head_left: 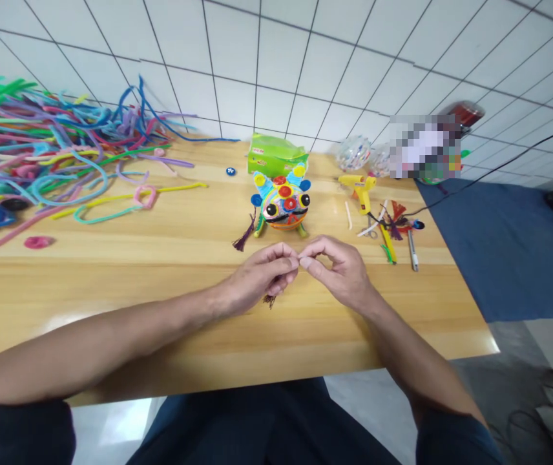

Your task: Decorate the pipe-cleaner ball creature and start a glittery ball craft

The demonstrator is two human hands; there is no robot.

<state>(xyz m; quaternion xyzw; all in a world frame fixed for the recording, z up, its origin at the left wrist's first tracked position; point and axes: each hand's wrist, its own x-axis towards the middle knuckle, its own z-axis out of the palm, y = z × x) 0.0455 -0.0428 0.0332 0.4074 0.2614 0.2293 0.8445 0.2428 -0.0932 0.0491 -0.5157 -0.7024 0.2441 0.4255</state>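
Note:
My left hand (269, 274) is closed over a dark tassel (269, 301), whose fringe hangs out below the fingers. My right hand (339, 268) pinches with thumb and forefinger, its tips meeting those of the left; what lies between them is too small to make out, perhaps the tassel's cord. Just beyond both hands stands a colourful animal figure (283, 205) with big round eyes, blue ears and red and blue discs. A purple tassel (243, 239) hangs from its left side down to the tabletop.
A pile of pipe cleaners (63, 139) spreads over the left. Behind the figure sits a green tissue pack (276, 155). To the right lie a yellow glue gun (362, 190), scissors (369, 232) and a utility knife (413, 250). A black cable (490, 171) runs off rightward.

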